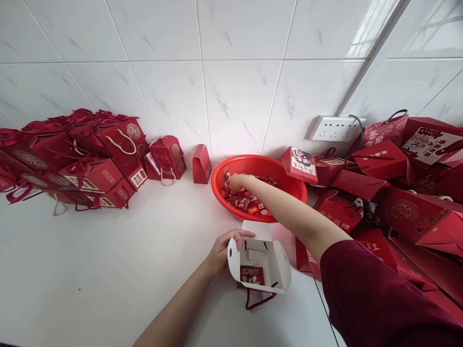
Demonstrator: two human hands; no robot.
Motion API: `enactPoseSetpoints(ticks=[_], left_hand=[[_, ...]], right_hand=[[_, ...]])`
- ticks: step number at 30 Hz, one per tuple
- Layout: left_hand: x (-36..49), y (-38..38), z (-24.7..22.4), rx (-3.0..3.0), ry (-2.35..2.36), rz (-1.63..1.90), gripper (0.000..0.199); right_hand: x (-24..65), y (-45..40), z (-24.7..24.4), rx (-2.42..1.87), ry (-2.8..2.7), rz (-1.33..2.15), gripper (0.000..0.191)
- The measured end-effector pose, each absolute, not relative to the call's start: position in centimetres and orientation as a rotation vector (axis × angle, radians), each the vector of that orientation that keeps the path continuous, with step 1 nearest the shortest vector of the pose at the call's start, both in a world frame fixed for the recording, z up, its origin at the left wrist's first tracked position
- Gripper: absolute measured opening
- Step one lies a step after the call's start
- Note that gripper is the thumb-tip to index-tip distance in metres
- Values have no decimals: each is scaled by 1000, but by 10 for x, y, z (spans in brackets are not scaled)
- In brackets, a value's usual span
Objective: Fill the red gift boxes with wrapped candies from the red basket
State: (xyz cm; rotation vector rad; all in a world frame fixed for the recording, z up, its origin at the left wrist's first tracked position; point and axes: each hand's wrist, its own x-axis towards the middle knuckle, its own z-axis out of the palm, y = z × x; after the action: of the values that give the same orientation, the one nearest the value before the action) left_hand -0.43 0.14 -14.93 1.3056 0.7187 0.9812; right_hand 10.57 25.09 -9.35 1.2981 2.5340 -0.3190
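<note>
An opened gift box (269,260) stands on the white counter, its white inside facing up and a dark red packet (252,275) lying in it. My left hand (226,246) grips the box's left flap and rim. A dark red cord handle (261,303) hangs at the box's near side. Behind the box is a red plastic basket (302,193) with small red wrapped sweets (249,203) in it. My right hand (235,182) reaches into the basket's left part, touching the sweets; its fingertips are mostly hidden, and what they hold cannot be made out.
Stacked red gift boxes (97,173) with ribbons stand at the left. A small red box (201,165) is left of the basket. More red boxes (408,212) are piled at the right, below a white power socket strip (334,129) on the tiled wall (242,106).
</note>
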Motion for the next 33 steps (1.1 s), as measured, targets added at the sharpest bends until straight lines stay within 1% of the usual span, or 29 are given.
enactPoseSetpoints(ticks=[5,9,14,16,20,23,26,28,30,32,33], left_hand=[[-5,1,-150,1338,733,989,10],[-5,0,-149,1357,730,986,10],[-4,2,-148,1451,744,996,8],[-4,4,-149,1469,738,1005,9],[-5,3,-150,1506,747,1066,10],[-8,-4,-149,1581,772,1177,14],[-8,-14,-146,1872,730,1313,18],[-6,-20,-144,2048,705,1372,23],[-3,-23,-142,2112,729,1374,28],[-1,-24,-143,2131,771,1353,31],[-1,-23,-144,2123,790,1351,31]], right_hand=[[106,241,-97,1282,2358,-324,33],[118,233,-84,1323,2359,-341,31],[141,206,-55,1368,2621,-415,26],[153,188,-43,1398,2775,-448,31],[184,128,-16,1450,3029,-464,43],[211,60,7,1294,3450,-580,43],[238,-10,24,1350,3565,-628,43],[254,-47,29,1449,3599,-539,41],[269,-71,26,1529,3692,-379,42],[279,-83,16,1583,3891,-153,48],[281,-86,8,1631,3960,-109,53]])
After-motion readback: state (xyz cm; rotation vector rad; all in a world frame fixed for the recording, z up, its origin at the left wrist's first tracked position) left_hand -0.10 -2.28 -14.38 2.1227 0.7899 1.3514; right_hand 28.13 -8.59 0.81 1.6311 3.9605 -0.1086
